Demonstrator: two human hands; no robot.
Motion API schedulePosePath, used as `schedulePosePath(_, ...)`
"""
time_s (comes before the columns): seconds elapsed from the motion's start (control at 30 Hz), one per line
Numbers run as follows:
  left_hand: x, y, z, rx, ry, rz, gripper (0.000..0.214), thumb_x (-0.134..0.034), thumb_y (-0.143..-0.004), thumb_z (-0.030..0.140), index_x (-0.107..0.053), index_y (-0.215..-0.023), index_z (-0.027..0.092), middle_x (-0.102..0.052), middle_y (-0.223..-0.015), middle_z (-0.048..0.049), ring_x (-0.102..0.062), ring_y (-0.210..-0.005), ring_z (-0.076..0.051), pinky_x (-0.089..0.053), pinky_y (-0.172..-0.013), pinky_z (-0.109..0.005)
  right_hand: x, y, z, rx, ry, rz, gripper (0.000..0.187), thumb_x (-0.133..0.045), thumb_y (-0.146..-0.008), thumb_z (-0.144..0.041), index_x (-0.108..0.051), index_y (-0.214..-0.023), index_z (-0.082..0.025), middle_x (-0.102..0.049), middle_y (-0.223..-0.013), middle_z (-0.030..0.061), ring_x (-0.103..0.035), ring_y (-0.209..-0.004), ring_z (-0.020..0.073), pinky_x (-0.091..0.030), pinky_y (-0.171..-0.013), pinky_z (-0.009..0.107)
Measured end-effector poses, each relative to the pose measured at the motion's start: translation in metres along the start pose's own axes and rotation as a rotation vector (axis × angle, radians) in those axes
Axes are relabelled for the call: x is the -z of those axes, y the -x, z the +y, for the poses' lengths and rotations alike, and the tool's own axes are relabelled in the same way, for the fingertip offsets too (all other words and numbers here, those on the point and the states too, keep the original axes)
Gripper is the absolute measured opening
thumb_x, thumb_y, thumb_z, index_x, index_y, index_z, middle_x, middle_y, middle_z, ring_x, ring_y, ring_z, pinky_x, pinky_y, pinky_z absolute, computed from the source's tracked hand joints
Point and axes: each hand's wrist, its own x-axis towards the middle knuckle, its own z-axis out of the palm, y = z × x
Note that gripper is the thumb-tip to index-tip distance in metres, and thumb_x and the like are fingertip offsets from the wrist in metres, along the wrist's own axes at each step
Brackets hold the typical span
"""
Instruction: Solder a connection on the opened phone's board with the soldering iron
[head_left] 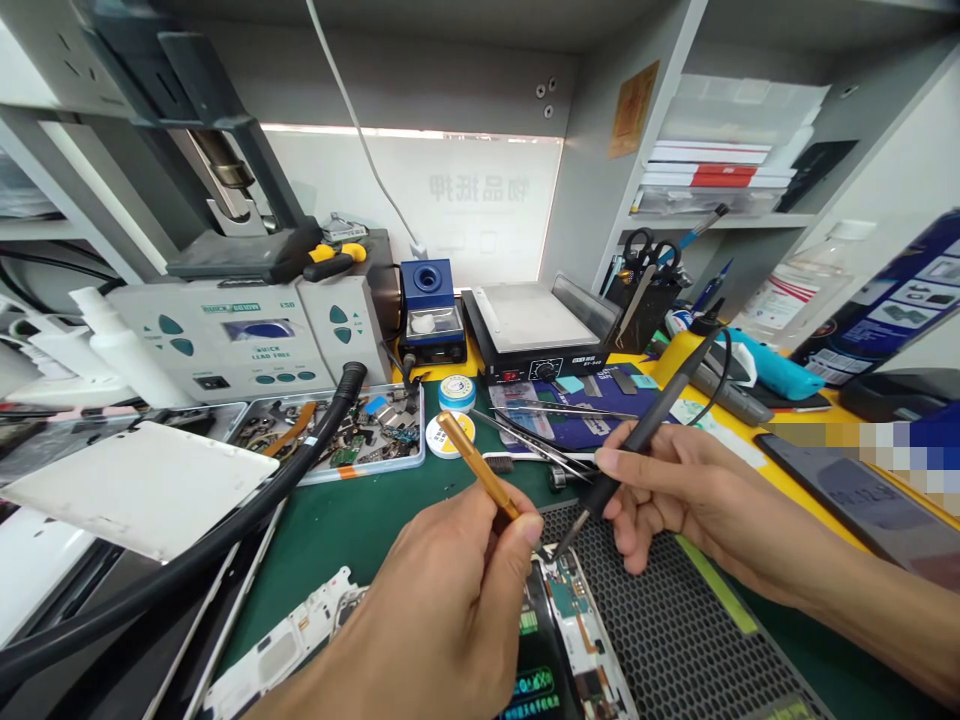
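- Sitting left of centre, a shallow clear plastic tray (361, 473) holds loose metal parts, small circuit pieces and orange flex strips; a thick black hose (300, 455) crosses it.
- Two small round tins (457, 392) rest on the green mat just right of the tray.
- The left hand (442, 610) grips a slim gold-handled tool (476, 465).
- An opened phone with a bared circuit board (577, 620) lies bottom centre, under both tool tips.
- The right hand (667, 495) pinches a black corded soldering iron (645, 430) like a pen.
- A black desk caddy (641, 310) holds black-handled scissors (649, 250).
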Motion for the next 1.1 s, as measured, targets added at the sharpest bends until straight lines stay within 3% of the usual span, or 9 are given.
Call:
schedulePosePath(0.13, 0.0011, 0.0004, 0.0015, -0.002, 0.005, 0.025, 0.026, -0.037, -0.102, 0.033, -0.051, -0.083, 0.023, -0.049, -0.065, 0.0061, -0.048, -0.058, -0.012, -0.036, -0.060, -0.027, -0.0003, -0.0001, -0.0004, -0.002, -0.023, 0.012, 0.020, -0.080, -0.077, -0.030, -0.064, -0.076, -0.017, -0.071, -0.062, 0.0032, -0.066, -0.045, 0.0179, -0.059, -0.046, 0.030)
schedulePosePath(0.3, 0.0013, 0.0023, 0.0014, 0.000, 0.015, -0.004, 0.025, -0.035, -0.102, 0.034, -0.052, -0.088, 0.023, -0.055, -0.073, 0.0049, -0.053, -0.065, -0.013, -0.038, -0.063, -0.028, -0.0001, -0.0005, 0.0003, 0.006, 0.000, -0.005, 0.022, -0.077, -0.079, -0.029, -0.065, -0.068, -0.014, -0.069, -0.058, 0.0042, -0.066, -0.045, 0.0176, -0.059, -0.046, 0.029)
schedulePosePath(0.63, 0.0008, 0.0021, 0.0007, 0.016, 0.012, -0.028, 0.025, -0.035, -0.102, 0.036, -0.052, -0.090, 0.023, -0.055, -0.074, 0.0043, -0.053, -0.067, -0.014, -0.038, -0.064, -0.028, 0.0002, -0.0002, 0.0005, 0.001, -0.023, 0.006, 0.016, -0.077, -0.079, -0.024, -0.063, -0.077, -0.017, -0.070, -0.064, 0.0029, -0.066, -0.047, 0.0180, -0.059, -0.047, 0.031)
schedulePosePath(1.1, 0.0008, 0.0034, -0.0042, -0.026, 0.024, -0.021, 0.026, -0.035, -0.102, 0.036, -0.052, -0.088, 0.023, -0.055, -0.072, 0.0042, -0.053, -0.066, -0.014, -0.037, -0.064, -0.029, 0.0010, -0.0017, 0.0022, 0.011, -0.004, -0.014, 0.019, -0.077, -0.078, -0.027, -0.066, -0.069, -0.014, -0.069, -0.056, 0.0056, -0.066, -0.045, 0.0184, -0.059, -0.047, 0.029)
